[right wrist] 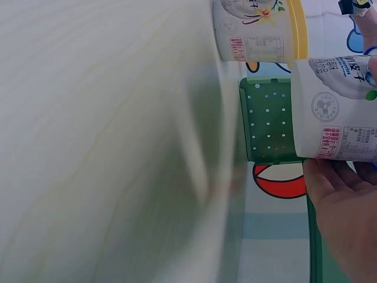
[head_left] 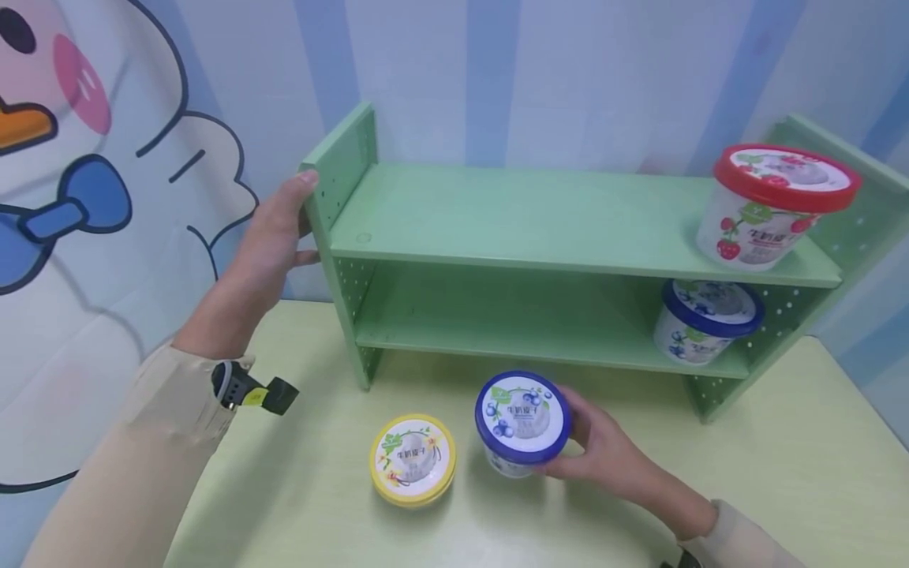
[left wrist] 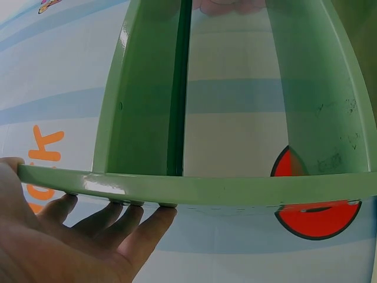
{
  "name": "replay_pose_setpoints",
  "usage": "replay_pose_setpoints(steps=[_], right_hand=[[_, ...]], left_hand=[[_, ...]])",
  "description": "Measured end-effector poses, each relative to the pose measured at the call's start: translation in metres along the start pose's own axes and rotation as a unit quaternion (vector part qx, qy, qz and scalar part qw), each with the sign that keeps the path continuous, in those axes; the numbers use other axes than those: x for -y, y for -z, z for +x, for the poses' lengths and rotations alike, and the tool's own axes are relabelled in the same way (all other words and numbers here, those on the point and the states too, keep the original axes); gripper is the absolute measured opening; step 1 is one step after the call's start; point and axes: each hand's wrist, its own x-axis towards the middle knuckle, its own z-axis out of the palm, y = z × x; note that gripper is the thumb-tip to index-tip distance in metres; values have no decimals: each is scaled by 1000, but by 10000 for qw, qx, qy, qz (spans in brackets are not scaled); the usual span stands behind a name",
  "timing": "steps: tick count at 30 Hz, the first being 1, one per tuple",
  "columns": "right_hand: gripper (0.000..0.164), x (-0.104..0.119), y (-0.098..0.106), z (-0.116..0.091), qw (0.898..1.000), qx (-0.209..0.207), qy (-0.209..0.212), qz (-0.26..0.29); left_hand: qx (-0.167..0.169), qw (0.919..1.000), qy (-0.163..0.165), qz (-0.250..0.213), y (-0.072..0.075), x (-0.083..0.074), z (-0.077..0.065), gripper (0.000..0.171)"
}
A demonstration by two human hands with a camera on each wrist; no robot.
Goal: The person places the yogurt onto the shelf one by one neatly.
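Observation:
My right hand (head_left: 604, 454) grips a blue-lidded tub (head_left: 523, 418) with blueberries on its label, thumb and fingers on its right side. In the right wrist view the base of this blueberry tub (right wrist: 336, 112) is raised off the tabletop. Just left of it, a yellow-lidded tub (head_left: 413, 461) stands on the table. My left hand (head_left: 273, 229) holds the left side panel of a green two-tier shelf (head_left: 461, 213), its thumb at the panel's upper front corner. In the left wrist view, the fingertips (left wrist: 162, 215) touch the panel's outer face.
A red-lidded tub (head_left: 753, 225) with strawberries stands at the right end of the upper tier. Below it, another blue-lidded tub (head_left: 699, 335) sits on the lower tier. The pale table (head_left: 298, 505) backs onto a striped wall (head_left: 568, 87) with a cartoon figure at left.

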Motion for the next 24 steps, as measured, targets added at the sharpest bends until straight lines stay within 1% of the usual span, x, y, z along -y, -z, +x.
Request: replay_pose_setpoints(steps=[3, 11, 18, 24], right_hand=[[89, 2, 1, 1, 10000, -10, -24, 24], [90, 9, 2, 7, 9997, -199, -82, -104], [86, 14, -3, 13, 9994, -332, -68, 12], [86, 15, -4, 17, 9992, -397, -43, -67]], left_hand=[[-15, 10000, -4, 24, 0, -1, -1, 70], [-27, 10000, -34, 71, 0, -1, -1, 70], [-17, 10000, -16, 64, 1, 1, -1, 70], [30, 10000, -56, -11, -1, 0, 0, 69]])
